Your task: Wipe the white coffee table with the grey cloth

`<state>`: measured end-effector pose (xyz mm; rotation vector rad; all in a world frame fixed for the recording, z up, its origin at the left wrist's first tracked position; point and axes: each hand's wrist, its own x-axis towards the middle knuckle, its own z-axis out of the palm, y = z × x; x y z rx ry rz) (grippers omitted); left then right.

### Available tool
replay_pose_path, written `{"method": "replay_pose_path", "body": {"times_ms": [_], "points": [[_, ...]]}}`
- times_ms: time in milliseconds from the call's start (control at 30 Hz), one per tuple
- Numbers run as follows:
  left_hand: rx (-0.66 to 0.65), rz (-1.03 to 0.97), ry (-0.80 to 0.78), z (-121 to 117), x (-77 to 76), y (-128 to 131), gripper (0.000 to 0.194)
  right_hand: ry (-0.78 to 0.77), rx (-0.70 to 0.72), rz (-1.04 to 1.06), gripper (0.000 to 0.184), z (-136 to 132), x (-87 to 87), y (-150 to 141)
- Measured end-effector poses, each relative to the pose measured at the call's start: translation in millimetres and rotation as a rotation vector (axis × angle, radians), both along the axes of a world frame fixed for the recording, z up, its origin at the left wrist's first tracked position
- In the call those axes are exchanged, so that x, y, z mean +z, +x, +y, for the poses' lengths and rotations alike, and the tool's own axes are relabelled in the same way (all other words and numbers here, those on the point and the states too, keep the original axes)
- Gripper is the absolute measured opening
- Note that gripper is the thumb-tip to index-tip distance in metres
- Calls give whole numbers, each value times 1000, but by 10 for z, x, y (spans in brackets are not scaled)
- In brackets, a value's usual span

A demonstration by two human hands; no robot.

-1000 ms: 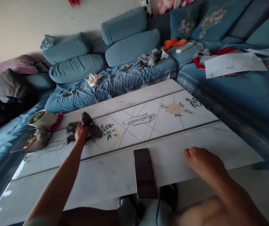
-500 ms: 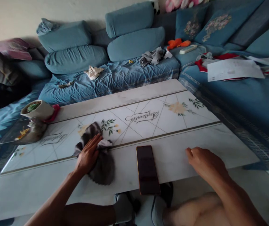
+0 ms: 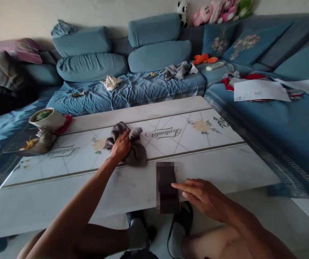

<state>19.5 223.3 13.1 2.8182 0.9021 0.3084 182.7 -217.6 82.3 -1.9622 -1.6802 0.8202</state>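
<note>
Two hands on the marble-look table top [image 3: 214, 169]. Left hand [image 3: 121, 145] on one bunched grey cloth [image 3: 137, 154], fingers curled over it; firm grip or plain pressing, cannot tell. Cloth lies on the printed middle panel of the table, its lower edge at the long stripe. Right hand [image 3: 201, 194] open, fingers stretched out, fingertips [image 3: 176, 185] lying over the edge of one phone [image 3: 166, 189], pixel-blurred, near side of the table, between the hands. Cloth and phone just apart.

Far left of table: one white pot with a green plant [image 3: 42, 118], one red object [image 3: 66, 123] touching it, one glass plate [image 3: 12, 150] with a brown lump on it. Beyond the table: blue sofa [image 3: 133, 90], four teal bolsters [image 3: 92, 66], two embroidered cushions [image 3: 242, 45], one remote [image 3: 215, 66], loose papers [image 3: 259, 90]
</note>
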Motion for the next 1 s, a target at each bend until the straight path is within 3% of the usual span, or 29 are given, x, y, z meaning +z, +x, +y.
{"method": "replay_pose_path", "body": {"times_ms": [67,133,200,267,333,400,467,567,633,700,800,900,933,1000], "points": [[-102,2,-7,-261,-109,-462,74,8,2,-45,47,22,-10,-19],[-115,6,-20,-334,-166,-1000,74,20,2,-85,45,38,-38,-29],[-60,12,-29,-216,-144,-1428,73,28,0,-107,45,54,-81,-30],[74,30,-36,28,-46,-1591,71,27,-7,-98,47,70,-124,-20],[234,46,-34,297,87,-1431,69,14,-18,-71,49,86,-146,-6],[342,58,-27,487,204,-1015,68,-1,-26,-47,49,98,-129,3],[357,56,-26,520,279,-501,67,-4,-28,-26,49,107,-72,-3],[221,58,-34,209,298,54,67,15,-68,42,50,125,37,-32],[52,70,-44,-178,244,67,69,43,-168,53,50,133,65,-38],[-103,85,-56,-577,129,-266,74,45,-318,-43,49,125,32,-10],[-188,63,-66,-893,-84,-1192,88,-73,-501,-326,44,64,-94,91],[-67,25,-78,-661,-132,-1971,89,-267,-543,-487,37,-19,-192,210],[13,15,-80,-478,-88,-2069,85,-320,-539,-497,37,-37,-201,244],[182,2,-70,-29,67,-1952,80,-392,-531,-497,38,-44,-186,298]]}}
